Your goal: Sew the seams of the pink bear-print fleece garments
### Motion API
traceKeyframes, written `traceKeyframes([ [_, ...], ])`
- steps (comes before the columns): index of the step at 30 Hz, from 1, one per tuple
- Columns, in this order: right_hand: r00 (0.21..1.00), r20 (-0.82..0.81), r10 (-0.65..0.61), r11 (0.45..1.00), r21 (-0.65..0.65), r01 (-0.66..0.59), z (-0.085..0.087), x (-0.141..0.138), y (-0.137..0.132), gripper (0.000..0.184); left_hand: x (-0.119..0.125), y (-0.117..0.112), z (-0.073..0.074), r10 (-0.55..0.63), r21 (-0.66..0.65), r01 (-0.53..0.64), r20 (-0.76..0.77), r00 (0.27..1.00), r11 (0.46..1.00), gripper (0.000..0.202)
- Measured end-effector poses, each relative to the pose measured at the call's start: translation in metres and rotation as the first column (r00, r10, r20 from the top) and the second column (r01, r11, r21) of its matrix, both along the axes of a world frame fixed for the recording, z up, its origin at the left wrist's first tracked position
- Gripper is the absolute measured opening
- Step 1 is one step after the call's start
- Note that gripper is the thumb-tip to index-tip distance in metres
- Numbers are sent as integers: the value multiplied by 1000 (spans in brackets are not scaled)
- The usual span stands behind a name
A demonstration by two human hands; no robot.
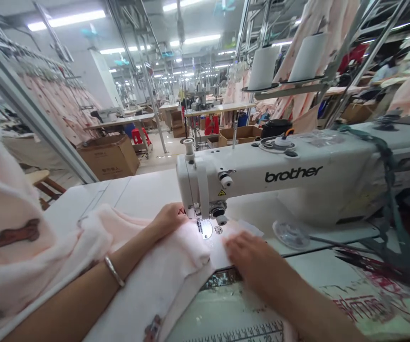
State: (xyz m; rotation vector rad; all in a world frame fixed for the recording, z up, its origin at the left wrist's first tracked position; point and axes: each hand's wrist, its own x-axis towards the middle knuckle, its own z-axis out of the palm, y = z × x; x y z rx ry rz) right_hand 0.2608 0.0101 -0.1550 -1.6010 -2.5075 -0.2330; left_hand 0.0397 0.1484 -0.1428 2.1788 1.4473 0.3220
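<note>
A white Brother sewing machine (290, 173) stands on the table, its needle area lit. Pale pink fleece fabric (162, 270) lies under the needle and spreads to the left over my lap. My left hand (169, 219) rests on the fabric just left of the presser foot, fingers curled down against the cloth. My right hand (251, 256) lies flat on a white fabric piece (222, 247) right of the needle, blurred by motion. A metal bangle (114, 271) sits on my left wrist.
A clear round dish (290, 233) sits on the table beside the machine base. Two white thread cones (263, 66) stand on a rack behind. Cardboard boxes (108, 156), other sewing tables and hanging pink garments (62, 104) fill the hall. A printed ruler (242, 332) runs along the table's front edge.
</note>
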Motion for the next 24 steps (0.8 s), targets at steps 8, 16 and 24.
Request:
traceKeyframes([
  [8,945,-190,266,909,377,-180,52,-24,-12,42,-66,-43,101,72,-35,-77,-122,990,996,35],
  [16,467,-854,230,967,147,-209,67,-117,-71,15,-59,-193,137,127,-163,-98,182,975,982,30],
  [24,159,-902,-402,777,-428,-462,78,-90,-79,25,-61,-199,125,143,-179,-102,240,960,979,18],
])
